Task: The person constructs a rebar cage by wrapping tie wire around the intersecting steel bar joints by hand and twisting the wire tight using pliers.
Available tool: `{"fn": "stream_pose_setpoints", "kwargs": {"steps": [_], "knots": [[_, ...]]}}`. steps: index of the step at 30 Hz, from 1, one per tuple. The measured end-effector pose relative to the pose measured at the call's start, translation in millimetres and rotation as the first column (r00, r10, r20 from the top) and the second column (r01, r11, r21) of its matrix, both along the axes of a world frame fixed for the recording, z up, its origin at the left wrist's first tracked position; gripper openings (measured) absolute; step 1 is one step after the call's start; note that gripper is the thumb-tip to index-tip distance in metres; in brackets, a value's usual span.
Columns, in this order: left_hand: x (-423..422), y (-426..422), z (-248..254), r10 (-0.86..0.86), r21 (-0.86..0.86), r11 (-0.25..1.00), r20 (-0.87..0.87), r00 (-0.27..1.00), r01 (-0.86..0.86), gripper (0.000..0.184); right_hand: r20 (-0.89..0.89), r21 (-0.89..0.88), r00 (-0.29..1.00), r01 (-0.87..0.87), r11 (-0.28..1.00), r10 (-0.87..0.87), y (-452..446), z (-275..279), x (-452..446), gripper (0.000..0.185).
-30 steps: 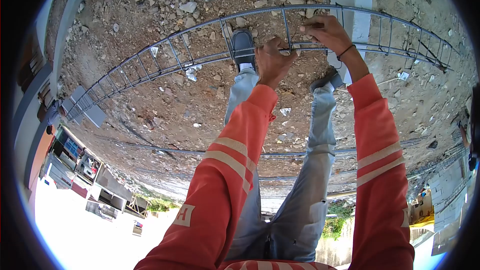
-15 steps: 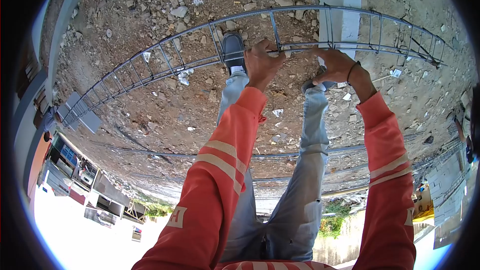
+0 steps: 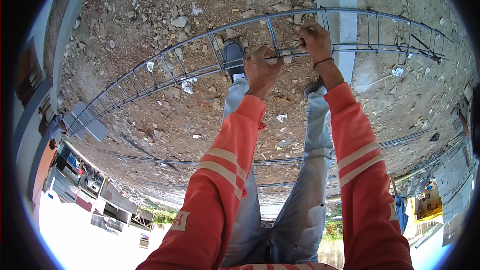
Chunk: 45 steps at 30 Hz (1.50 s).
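Note:
A long ladder-like rebar cage (image 3: 172, 72) of thin steel bars and cross ties curves across the view above the ground. My left hand (image 3: 262, 72) is closed at its lower bar, beside a cross tie, with thumb and fingers pinched there. Just to the right, my right hand (image 3: 316, 45) is raised between the upper and lower bars. Its fingers are curled together, and whatever they may hold is too small to make out. A dark band circles the right wrist. My left shoe (image 3: 233, 56) shows behind the lower bar.
Rubble and stones cover the dirt ground (image 3: 150, 5). A pale concrete strip (image 3: 346, 70) runs behind the cage. Long steel bars (image 3: 280, 161) lie across the ground near my legs. A person (image 3: 56, 129) is at the far left, near the cage's end.
My right hand has moved up and left from the lower bar, its fingers curling in. My left hand stays at the lower bar, slightly lower in view.

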<state>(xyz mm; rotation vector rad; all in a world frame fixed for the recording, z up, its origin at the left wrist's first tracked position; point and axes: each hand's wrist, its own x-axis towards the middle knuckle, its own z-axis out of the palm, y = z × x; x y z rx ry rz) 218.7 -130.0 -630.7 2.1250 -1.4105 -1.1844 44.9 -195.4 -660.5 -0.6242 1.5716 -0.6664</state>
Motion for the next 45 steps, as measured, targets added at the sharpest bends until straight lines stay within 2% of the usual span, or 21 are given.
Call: {"fn": "stream_pose_setpoints", "kwargs": {"steps": [4, 6, 7, 9, 12, 15, 19, 21, 22, 23, 24, 25, 27, 28, 29, 31, 33, 35, 42, 44, 45], "knots": [[0.3, 2.8, -0.2, -0.029, 0.034, 0.999, 0.038, 0.999, 0.028, 0.032, -0.210, 0.026, 0.975, -0.076, 0.997, 0.080, 3.2, -17.2, -0.5, 0.021], [0.0, 2.1, -0.9, -0.033, 0.041, 0.999, 0.051, 0.998, 0.031, 0.032, -0.463, 0.107, 0.793, -0.393, 0.913, 0.395, -1.8, -18.3, -5.1, 0.029], [0.4, 2.2, -1.1, -0.030, 0.044, 0.999, 0.043, 0.999, 0.028, 0.032, -0.465, 0.108, 0.793, -0.392, 0.914, 0.395, -3.7, -14.9, -5.1, 0.029], [-0.4, 1.5, -0.9, -0.026, 0.043, 0.999, 0.033, 0.999, 0.025, 0.032, -0.594, 0.459, 0.379, -0.565, 0.686, 0.710, -14.4, -3.1, -2.3, 0.036], [-1.2, 2.2, -0.2, -0.008, 0.033, 0.999, 0.027, 1.000, 0.007, 0.032, -0.588, 0.554, 0.215, -0.596, 0.581, 0.780, -22.9, 25.5, 9.2, 0.043], [-1.3, 1.8, -0.9, -0.031, 0.040, 0.999, 0.060, 0.998, 0.029, 0.032, -0.675, 0.530, 0.182, -0.555, 0.641, 0.715, -11.8, 26.8, 12.2, 0.047], [-0.6, 1.1, -0.9, -0.026, 0.035, 0.999, 0.041, 0.999, 0.025, 0.031, -0.830, 0.262, 0.330, -0.480, 0.837, 0.449, 12.8, 49.6, 10.0, 0.048], [0.4, 0.9, -1.0, -0.022, 0.026, 0.999, 0.039, 0.999, 0.021, 0.032, -0.724, 0.173, 0.575, -0.385, 0.906, 0.382, 31.0, 68.6, 3.6, 0.038], [0.6, -0.2, -1.0, -0.021, 0.064, 0.998, 0.028, 0.999, 0.019, 0.032, -0.722, 0.176, 0.576, -0.385, 0.906, 0.385, 43.1, 67.4, -2.4, 0.038], [0.3, 0.0, 0.1, -0.020, 0.103, 0.994, 0.016, 1.000, 0.018, 0.032, -0.378, 0.326, 0.882, -0.157, 0.932, 0.281, 60.7, 60.2, -7.9, 0.036], [-0.4, 1.1, 0.0, -0.024, 0.105, 0.994, 0.017, 1.000, 0.022, 0.032, -0.012, 0.532, 1.000, 0.000, 0.847, 0.007, 76.9, 50.8, -9.5, 0.034], [-0.7, 2.3, -1.1, -0.016, 0.080, 0.997, 0.008, 1.000, 0.016, 0.032, -0.011, 0.531, 1.000, 0.004, 0.847, 0.002, 91.0, 41.0, -6.0, 0.034], [-0.7, 1.4, -0.3, -0.018, 0.051, 0.999, 0.005, 1.000, 0.018, 0.033, 0.295, 0.482, 0.754, 0.413, 0.773, -0.586, 119.4, 14.9, 6.1, 0.034], [-0.7, 0.4, 0.9, -0.031, 0.043, 0.999, 0.021, 0.999, 0.030, 0.033, 0.373, 0.495, 0.624, 0.492, 0.716, -0.687, 119.9, 3.0, 12.5, 0.040], [0.7, 0.3, 1.8, -0.043, 0.040, 0.998, 0.039, 0.998, 0.041, 0.033, 0.380, 0.500, 0.615, 0.491, 0.713, -0.691, 119.6, -8.5, 13.8, 0.040], [2.1, 0.7, -1.0, -0.033, 0.075, 0.997, 0.037, 0.999, 0.030, 0.033, 0.586, 0.549, 0.296, 0.539, 0.638, -0.754, 103.3, -8.4, 21.8, 0.045], [1.7, 2.5, -2.7, -0.028, 0.112, 0.993, 0.027, 0.999, 0.025, 0.033, 0.667, 0.463, 0.320, 0.529, 0.711, -0.672, 93.3, -12.5, 28.2, 0.061], [1.2, 1.7, -3.1, 0.011, 0.052, 0.999, -0.051, 0.999, -0.008, 0.034, 0.761, 0.521, 0.064, 0.535, 0.665, -0.646, 81.3, -10.3, 24.9, 0.070], [1.0, 0.6, -2.8, -0.029, 0.093, 0.995, -0.032, 0.999, 0.031, 0.035, 0.753, 0.556, -0.127, 0.648, 0.520, -0.646, 89.1, 2.2, 25.5, 0.073], [0.8, -1.1, 0.0, -0.028, 0.109, 0.994, -0.010, 1.000, 0.029, 0.035, 0.726, 0.484, 0.087, 0.640, 0.597, -0.682, 96.2, 1.6, 27.5, 0.059], [1.3, -1.5, -1.0, -0.034, 0.104, 0.994, -0.004, 0.999, 0.034, 0.035, 0.730, 0.485, 0.079, 0.641, 0.595, -0.679, 92.7, 1.6, 30.2, 0.059]]}}
